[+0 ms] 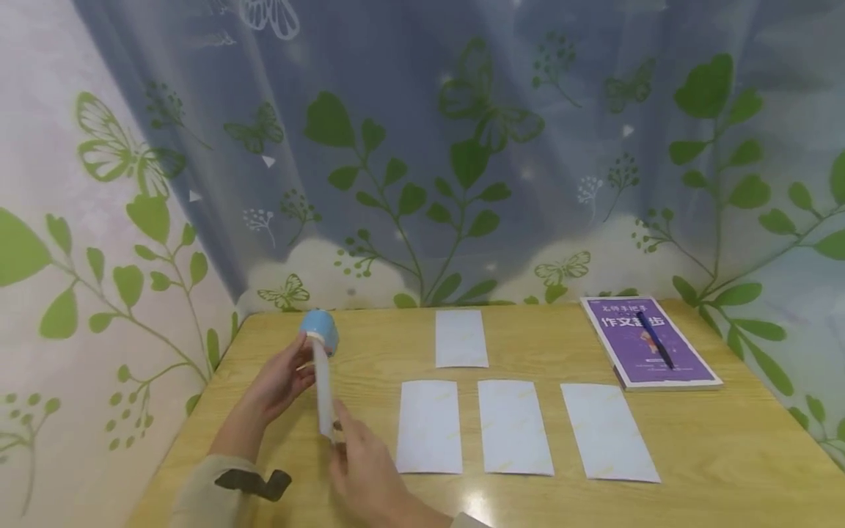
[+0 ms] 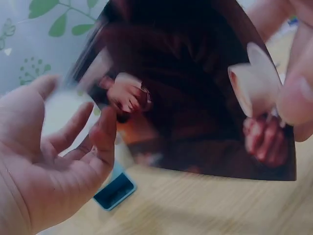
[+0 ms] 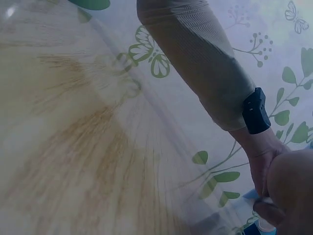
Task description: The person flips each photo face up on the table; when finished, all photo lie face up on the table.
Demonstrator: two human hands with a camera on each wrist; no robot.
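A glossy dark photo print (image 2: 190, 107) stands on edge, showing a white cup and pictured hands. From the head view the same photo (image 1: 323, 392) appears nearly edge-on at the table's left. My right hand (image 1: 371, 469) pinches its near end, the thumb (image 2: 299, 98) lying over the print. At the opposite edge is my left hand (image 1: 280, 385), its fingers (image 2: 105, 134) loosely bent and its thumb apart; blur hides whether they touch the print. Behind the left hand sits a small light-blue object (image 1: 320, 328), with a hollow (image 2: 116, 192) visible in the left wrist view.
Three white rectangular sheets (image 1: 429, 427) lie in a row on the wooden table (image 1: 528, 506), and another sheet (image 1: 461, 339) lies behind them. A purple book (image 1: 634, 323) with a dark pen (image 1: 653, 339) on top is at the back right. A patterned curtain (image 1: 396, 147) borders the table.
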